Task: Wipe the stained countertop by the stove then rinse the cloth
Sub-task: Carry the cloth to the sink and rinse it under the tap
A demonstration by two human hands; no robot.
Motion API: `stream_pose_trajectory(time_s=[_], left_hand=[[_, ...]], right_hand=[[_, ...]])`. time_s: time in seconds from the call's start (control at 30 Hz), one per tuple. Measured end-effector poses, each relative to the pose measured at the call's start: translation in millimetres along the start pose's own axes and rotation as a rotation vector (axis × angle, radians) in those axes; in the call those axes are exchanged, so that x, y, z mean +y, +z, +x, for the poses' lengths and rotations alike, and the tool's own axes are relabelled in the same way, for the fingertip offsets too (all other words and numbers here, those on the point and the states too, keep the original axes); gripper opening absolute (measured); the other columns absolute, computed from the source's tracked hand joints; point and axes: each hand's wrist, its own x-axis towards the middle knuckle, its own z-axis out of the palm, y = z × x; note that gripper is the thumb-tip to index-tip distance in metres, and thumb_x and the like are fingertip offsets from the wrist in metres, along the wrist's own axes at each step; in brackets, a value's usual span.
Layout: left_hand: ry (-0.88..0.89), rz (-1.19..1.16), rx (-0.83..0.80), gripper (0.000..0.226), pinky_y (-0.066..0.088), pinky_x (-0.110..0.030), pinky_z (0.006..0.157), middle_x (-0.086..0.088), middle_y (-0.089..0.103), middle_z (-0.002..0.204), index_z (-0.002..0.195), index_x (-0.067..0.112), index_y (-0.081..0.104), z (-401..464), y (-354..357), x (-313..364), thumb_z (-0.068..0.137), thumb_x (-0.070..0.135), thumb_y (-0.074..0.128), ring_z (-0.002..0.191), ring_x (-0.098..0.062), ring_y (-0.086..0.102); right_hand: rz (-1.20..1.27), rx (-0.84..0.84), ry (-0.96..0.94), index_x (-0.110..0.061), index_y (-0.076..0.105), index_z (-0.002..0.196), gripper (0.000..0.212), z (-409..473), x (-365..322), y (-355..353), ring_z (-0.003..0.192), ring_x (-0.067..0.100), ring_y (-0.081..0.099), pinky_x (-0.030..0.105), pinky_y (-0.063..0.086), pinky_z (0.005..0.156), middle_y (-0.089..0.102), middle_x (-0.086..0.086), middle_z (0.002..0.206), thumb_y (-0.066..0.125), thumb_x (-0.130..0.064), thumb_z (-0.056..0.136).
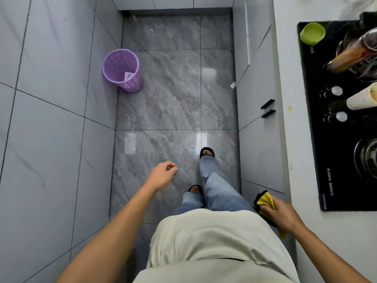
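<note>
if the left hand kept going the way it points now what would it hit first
The left hand, loosely curled and holding nothing, points ahead and slightly right over bare floor. Nothing stands in that line as far as the picture shows; the purple bin sits well off to its left. Depth is hard to judge.

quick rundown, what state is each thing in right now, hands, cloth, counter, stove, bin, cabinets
right hand: shut on the yellow cloth, beside the counter edge
yellow cloth: bunched up, off the counter
left hand: empty, fingers loosely curled, over the floor
countertop: yellowish spot showing, not yet wiped
stove: no flame visible, knob setting unclear
purple bin: upright, scrap of paper inside
cabinet doors: closed
</note>
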Motion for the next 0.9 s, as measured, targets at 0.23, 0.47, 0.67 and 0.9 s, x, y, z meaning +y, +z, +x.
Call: stream_pose_trajectory(time_s=[0.23,0.47,0.67,0.9], left_hand=[[-0.059,0.038,0.018,0.015,0.054,-0.027,0.07,-0.002,0.077,0.1,0.108,0.021,0.072,55,-49,41,0.105,0.026,0.058,0.09,-0.023,0.077],[-0.267,0.04,0.008,0.019,0.045,-0.017,0.048,-0.004,0.073,0.085,0.103,0.008,0.074,72,-84,16,0.105,0.016,0.057,0.061,-0.012,0.061],[-0.367,-0.016,-0.029,0.02,0.05,-0.027,0.066,-0.003,0.079,0.097,0.101,0.016,0.077,100,-125,18,0.104,0.025,0.059,0.081,-0.02,0.069],[-0.323,-0.025,-0.002,0.021,0.048,-0.023,0.064,0.001,0.079,0.095,0.092,0.019,0.076,183,-219,73,0.101,0.025,0.059,0.078,-0.012,0.065]], right_hand=[[-0.031,0.018,-0.003,-0.023,0.063,0.1,0.016,89,-68,-63,0.087,0.03,0.067,0.042,0.055,0.08,0.074,0.007,0.096,0.065,-0.038,0.1],[0.059,0.072,-0.141,-0.022,0.061,0.087,0.021,187,-213,-158,0.084,0.03,0.064,0.037,0.046,0.069,0.072,0.003,0.086,0.069,-0.039,0.097],[0.144,0.121,-0.284,-0.02,0.065,0.091,0.019,249,-336,-217,0.078,0.018,0.064,0.033,0.047,0.067,0.072,-0.001,0.082,0.069,-0.037,0.097],[0.112,0.129,-0.275,-0.02,0.066,0.091,0.016,293,-417,-247,0.079,0.019,0.065,0.034,0.046,0.067,0.072,0.0,0.082,0.07,-0.035,0.098]])
